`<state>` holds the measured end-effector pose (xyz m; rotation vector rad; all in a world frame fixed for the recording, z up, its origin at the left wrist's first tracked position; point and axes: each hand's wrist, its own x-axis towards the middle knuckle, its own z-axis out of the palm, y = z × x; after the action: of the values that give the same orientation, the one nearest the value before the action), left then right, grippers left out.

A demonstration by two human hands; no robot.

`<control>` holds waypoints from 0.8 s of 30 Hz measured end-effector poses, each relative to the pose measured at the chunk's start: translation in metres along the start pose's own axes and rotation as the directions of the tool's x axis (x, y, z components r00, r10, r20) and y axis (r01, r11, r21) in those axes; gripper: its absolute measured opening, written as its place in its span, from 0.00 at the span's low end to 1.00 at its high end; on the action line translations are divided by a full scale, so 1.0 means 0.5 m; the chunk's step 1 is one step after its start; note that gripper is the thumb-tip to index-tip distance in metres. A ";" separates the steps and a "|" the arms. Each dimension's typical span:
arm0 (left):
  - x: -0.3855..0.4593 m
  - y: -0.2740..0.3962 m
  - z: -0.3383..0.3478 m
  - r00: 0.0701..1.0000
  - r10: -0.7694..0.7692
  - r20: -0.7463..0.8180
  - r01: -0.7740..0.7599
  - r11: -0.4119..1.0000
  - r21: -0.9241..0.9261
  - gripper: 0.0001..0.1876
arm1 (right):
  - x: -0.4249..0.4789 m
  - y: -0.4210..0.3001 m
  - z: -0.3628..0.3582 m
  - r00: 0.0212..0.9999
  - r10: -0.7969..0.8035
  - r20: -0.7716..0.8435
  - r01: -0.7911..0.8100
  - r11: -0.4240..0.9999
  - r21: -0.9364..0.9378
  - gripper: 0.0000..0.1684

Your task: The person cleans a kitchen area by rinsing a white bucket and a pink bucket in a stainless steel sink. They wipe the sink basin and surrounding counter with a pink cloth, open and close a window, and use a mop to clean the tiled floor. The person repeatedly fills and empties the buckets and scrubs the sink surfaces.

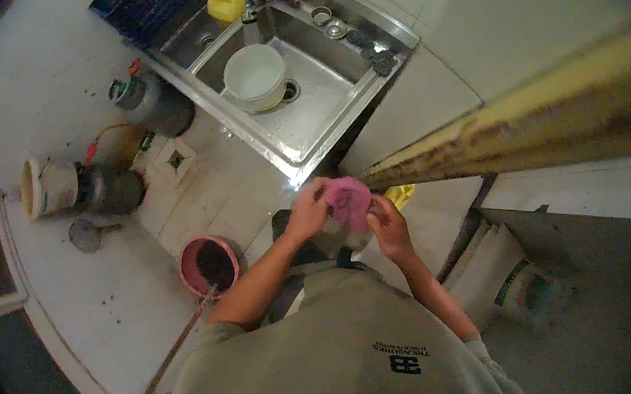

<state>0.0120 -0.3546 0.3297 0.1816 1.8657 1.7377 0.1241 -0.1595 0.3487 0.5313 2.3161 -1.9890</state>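
Note:
Between my hands, in front of my body, is a pink cloth. My left hand grips its left edge, and my right hand has hold of its right edge. Beyond them stands a stainless steel sink. A white plastic tub sits in its basin beside the drain, under the faucet, and looks filled with water. On the sink's back ledge are a small metal cup, a metal strainer and dark scouring pads.
A yellow jug stands by the faucet. Left on the floor are gas cylinders, a white bucket and a pink bucket with a stick leaning on it. A yellow beam-like edge juts in from the right; sacks stand below.

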 end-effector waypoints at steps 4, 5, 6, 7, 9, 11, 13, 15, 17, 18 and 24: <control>0.184 0.041 -0.075 0.966 0.213 -0.146 -0.206 0.976 0.064 0.09 | -0.031 0.155 -0.030 0.967 0.203 -0.152 -0.194 0.979 0.069 0.29; 0.246 0.039 -0.105 0.971 0.219 -0.095 -0.211 0.974 0.082 0.10 | -0.056 0.174 -0.027 0.933 0.259 -0.248 -0.231 0.963 0.137 0.27; 0.306 0.047 -0.127 0.968 0.245 -0.046 -0.239 0.965 0.110 0.11 | -0.087 0.185 -0.028 0.889 0.320 -0.327 -0.264 0.943 0.205 0.25; 0.364 0.054 -0.137 0.961 0.275 0.008 -0.274 0.952 0.134 0.11 | -0.125 0.210 -0.023 0.815 0.412 -0.407 -0.338 0.909 0.244 0.23; 0.489 0.042 -0.148 0.887 0.460 0.044 -0.450 0.840 0.304 0.13 | -0.188 0.258 0.006 0.653 0.583 -0.484 -0.434 0.812 0.391 0.18; 0.595 0.046 -0.132 0.849 0.509 0.141 -0.516 0.744 0.423 0.13 | -0.283 0.322 0.049 0.569 0.691 -0.446 -0.439 0.714 0.545 0.14; 0.683 0.065 -0.089 0.855 0.467 0.225 -0.513 0.697 0.501 0.14 | -0.397 0.416 0.099 0.574 0.727 -0.378 -0.405 0.653 0.641 0.13; 0.746 0.028 -0.020 0.849 0.449 0.279 -0.524 0.643 0.558 0.15 | -0.543 0.522 0.151 0.508 0.813 -0.286 -0.333 0.491 0.805 0.17; 0.784 -0.027 0.049 0.845 0.432 0.315 -0.521 0.533 0.667 0.18 | -0.631 0.565 0.213 0.709 0.687 -0.158 -0.112 0.330 0.937 0.21; 0.796 -0.045 0.072 0.847 0.427 0.319 -0.502 0.438 0.746 0.20 | -0.648 0.572 0.251 0.885 0.450 -0.120 0.030 0.202 0.979 0.25; 0.823 -0.079 0.073 0.693 0.590 0.413 -0.615 0.185 0.767 0.19 | -0.694 0.608 0.316 0.597 0.743 -0.303 -0.542 0.651 0.531 0.18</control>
<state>-0.2980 -0.1346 0.1633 1.5646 2.7292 0.8507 0.5069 -0.3559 0.1192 1.8306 1.4423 -2.0171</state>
